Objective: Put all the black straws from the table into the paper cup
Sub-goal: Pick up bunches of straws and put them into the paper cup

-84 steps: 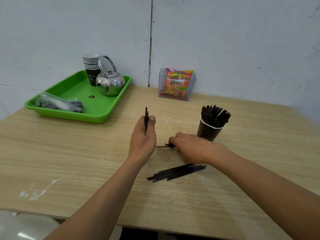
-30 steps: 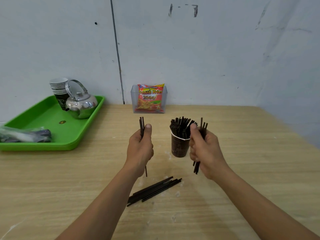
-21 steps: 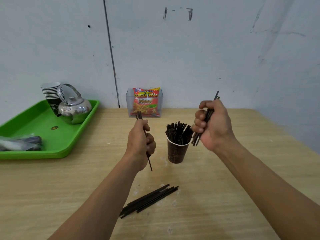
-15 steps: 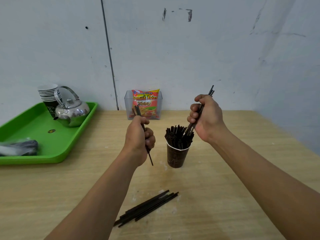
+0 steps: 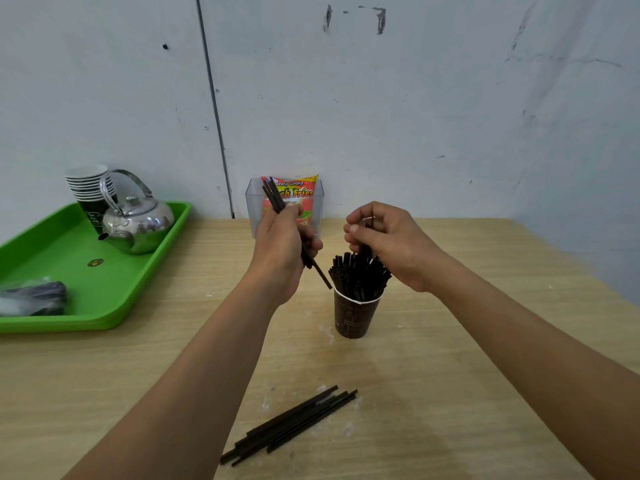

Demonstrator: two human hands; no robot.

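A dark paper cup (image 5: 354, 317) stands upright mid-table, packed with several black straws (image 5: 356, 275). My right hand (image 5: 391, 244) hovers right over the cup, fingers curled round the tops of straws that reach down into it. To the cup's left, my left hand (image 5: 282, 247) grips a few black straws (image 5: 273, 197) tilted, their lower ends near the cup's rim. A loose bundle of black straws (image 5: 291, 424) lies on the table close to me, between my forearms.
A green tray (image 5: 69, 278) at the left carries a steel kettle (image 5: 136, 225), a stack of paper cups (image 5: 88, 188) and a plastic bag (image 5: 31, 301). A clear holder with a snack packet (image 5: 294, 199) stands against the wall behind my hands.
My right hand has come down over the cup, lowering its straws in among the others. My left hand has risen slightly with its straws. The bundle on the table has not moved.
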